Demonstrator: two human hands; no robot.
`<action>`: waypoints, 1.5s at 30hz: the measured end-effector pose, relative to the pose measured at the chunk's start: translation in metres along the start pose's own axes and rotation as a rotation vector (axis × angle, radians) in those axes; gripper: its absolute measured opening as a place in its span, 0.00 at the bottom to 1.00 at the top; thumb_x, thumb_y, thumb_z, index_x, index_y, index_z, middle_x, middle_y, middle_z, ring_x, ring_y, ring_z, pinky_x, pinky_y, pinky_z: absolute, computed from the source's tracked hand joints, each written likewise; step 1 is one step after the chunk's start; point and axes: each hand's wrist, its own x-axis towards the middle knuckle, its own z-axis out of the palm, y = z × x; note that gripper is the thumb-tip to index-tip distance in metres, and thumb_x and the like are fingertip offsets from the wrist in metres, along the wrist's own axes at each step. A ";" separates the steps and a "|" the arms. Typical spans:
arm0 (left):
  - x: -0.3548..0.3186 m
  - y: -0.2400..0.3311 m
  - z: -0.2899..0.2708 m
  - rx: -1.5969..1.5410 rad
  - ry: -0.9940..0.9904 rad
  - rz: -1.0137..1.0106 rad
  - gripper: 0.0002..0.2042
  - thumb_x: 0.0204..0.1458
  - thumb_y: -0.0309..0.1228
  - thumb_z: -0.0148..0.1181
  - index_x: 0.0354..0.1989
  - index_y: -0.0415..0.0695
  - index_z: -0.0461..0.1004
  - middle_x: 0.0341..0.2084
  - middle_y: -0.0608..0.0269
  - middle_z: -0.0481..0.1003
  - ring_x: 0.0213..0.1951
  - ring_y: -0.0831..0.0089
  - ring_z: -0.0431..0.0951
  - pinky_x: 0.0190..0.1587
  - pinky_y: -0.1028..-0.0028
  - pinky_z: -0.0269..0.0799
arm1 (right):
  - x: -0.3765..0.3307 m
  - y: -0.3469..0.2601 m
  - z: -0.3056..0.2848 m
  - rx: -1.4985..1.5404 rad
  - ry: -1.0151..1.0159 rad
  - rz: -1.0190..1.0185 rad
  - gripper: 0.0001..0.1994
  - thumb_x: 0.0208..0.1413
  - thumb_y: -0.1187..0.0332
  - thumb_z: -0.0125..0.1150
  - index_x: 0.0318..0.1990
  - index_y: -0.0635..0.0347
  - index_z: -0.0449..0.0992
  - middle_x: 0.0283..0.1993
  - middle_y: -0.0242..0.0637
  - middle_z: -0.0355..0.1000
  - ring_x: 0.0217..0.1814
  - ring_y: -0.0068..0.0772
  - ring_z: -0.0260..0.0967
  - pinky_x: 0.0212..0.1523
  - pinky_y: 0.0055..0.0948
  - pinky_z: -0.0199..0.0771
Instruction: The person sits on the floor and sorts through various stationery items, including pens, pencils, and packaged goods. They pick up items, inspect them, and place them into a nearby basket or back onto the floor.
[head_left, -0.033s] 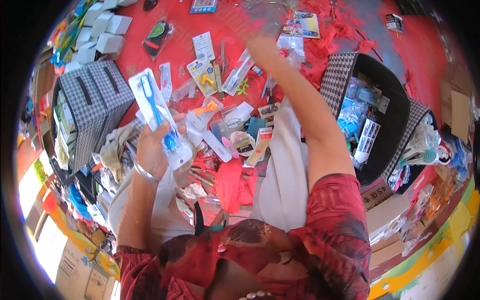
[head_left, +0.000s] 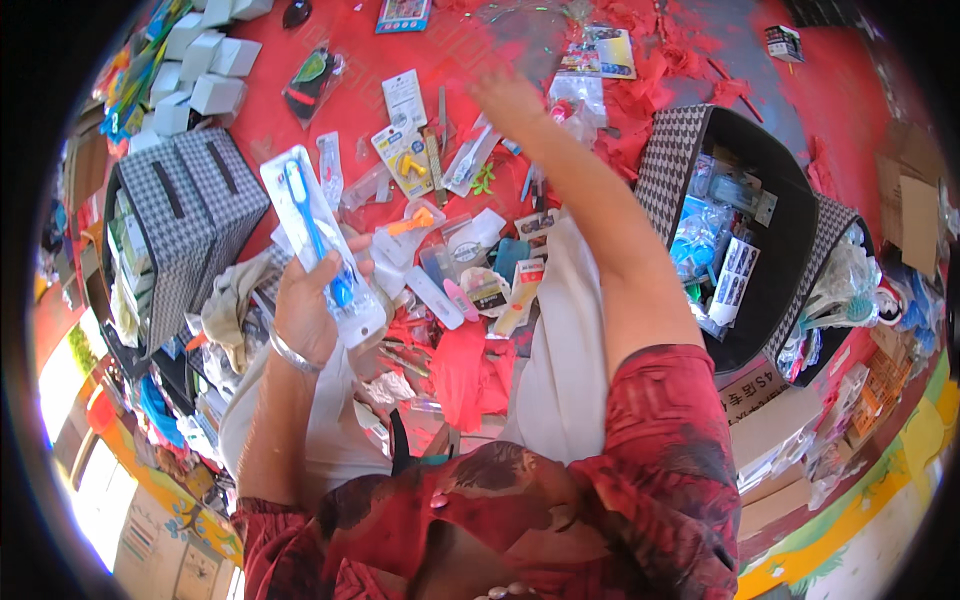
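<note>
My left hand is closed around a long blister pack. Inside the pack lies a blue tool with a slim handle, its exact kind unclear. Farther out, my right hand reaches over the red floor covering with its fingers stretched out, slightly blurred, and nothing visible in them. Near it lie clear packets and a card-backed pack with a yellow item. Between my legs are an orange tool, a pink item and a white-and-red packet.
A houndstooth storage box stands at the left, beside stacked small white boxes. To the right, an open houndstooth box holds several packaged goods. Past it are plastic bags and a cardboard carton. Crumpled red cloth lies at the far side.
My right hand has drawn back slightly toward me and shows more sharply. My left hand still holds the blister pack, nearly in the same place.
</note>
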 end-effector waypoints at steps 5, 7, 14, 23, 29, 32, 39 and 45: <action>-0.005 0.004 0.001 -0.019 -0.011 -0.022 0.20 0.50 0.23 0.43 0.54 0.36 0.57 0.40 0.51 0.70 0.35 0.69 0.74 0.39 0.73 0.69 | -0.011 -0.014 0.046 -0.174 -0.270 0.027 0.09 0.45 0.66 0.51 0.32 0.55 0.75 0.34 0.38 0.71 0.46 0.39 0.66 0.44 0.41 0.65; -0.004 0.006 -0.002 -0.033 -0.002 -0.016 0.19 0.50 0.23 0.42 0.53 0.36 0.57 0.40 0.51 0.70 0.35 0.68 0.74 0.39 0.73 0.70 | -0.020 -0.004 0.043 -0.046 -0.347 0.010 0.09 0.47 0.65 0.49 0.29 0.55 0.76 0.31 0.39 0.73 0.41 0.40 0.68 0.48 0.41 0.64; -0.007 0.009 -0.015 -0.182 -0.032 0.063 0.17 0.50 0.24 0.47 0.50 0.34 0.60 0.36 0.53 0.72 0.36 0.69 0.74 0.40 0.72 0.70 | -0.057 0.063 -0.024 0.839 -0.133 0.458 0.11 0.44 0.64 0.53 0.25 0.63 0.74 0.25 0.46 0.71 0.26 0.41 0.69 0.29 0.35 0.66; -0.049 0.009 0.011 -0.470 -0.121 -0.061 0.10 0.51 0.32 0.51 0.33 0.35 0.70 0.24 0.58 0.73 0.26 0.72 0.75 0.30 0.74 0.72 | -0.097 0.023 -0.051 0.326 -0.176 0.465 0.13 0.49 0.64 0.49 0.37 0.64 0.72 0.33 0.49 0.69 0.37 0.49 0.68 0.38 0.42 0.68; -0.064 0.021 0.017 -0.425 -0.198 0.266 0.09 0.52 0.30 0.47 0.32 0.36 0.67 0.20 0.57 0.72 0.22 0.72 0.74 0.26 0.74 0.71 | -0.010 -0.050 -0.156 0.673 -0.350 -0.038 0.16 0.50 0.61 0.49 0.41 0.62 0.70 0.34 0.50 0.68 0.38 0.45 0.68 0.40 0.35 0.68; -0.070 0.040 0.008 -0.515 -0.162 0.447 0.10 0.51 0.31 0.49 0.27 0.35 0.70 0.18 0.57 0.73 0.20 0.73 0.73 0.24 0.75 0.69 | 0.023 -0.134 -0.207 0.412 -0.408 -0.181 0.20 0.49 0.53 0.49 0.42 0.58 0.71 0.34 0.48 0.68 0.38 0.42 0.67 0.41 0.32 0.68; -0.092 0.083 -0.070 -0.839 -0.146 0.649 0.09 0.54 0.32 0.47 0.32 0.37 0.66 0.22 0.58 0.73 0.24 0.71 0.74 0.27 0.74 0.71 | 0.117 -0.371 -0.174 1.233 -0.283 -0.398 0.34 0.44 0.58 0.60 0.60 0.53 0.54 0.52 0.51 0.61 0.57 0.50 0.56 0.57 0.42 0.51; -0.091 0.090 -0.100 -0.907 -0.046 0.634 0.07 0.55 0.30 0.44 0.32 0.40 0.63 0.19 0.59 0.71 0.20 0.72 0.72 0.21 0.74 0.67 | 0.130 -0.466 -0.124 0.807 -0.120 -0.459 0.25 0.42 0.65 0.61 0.51 0.58 0.65 0.47 0.47 0.65 0.50 0.44 0.61 0.50 0.36 0.58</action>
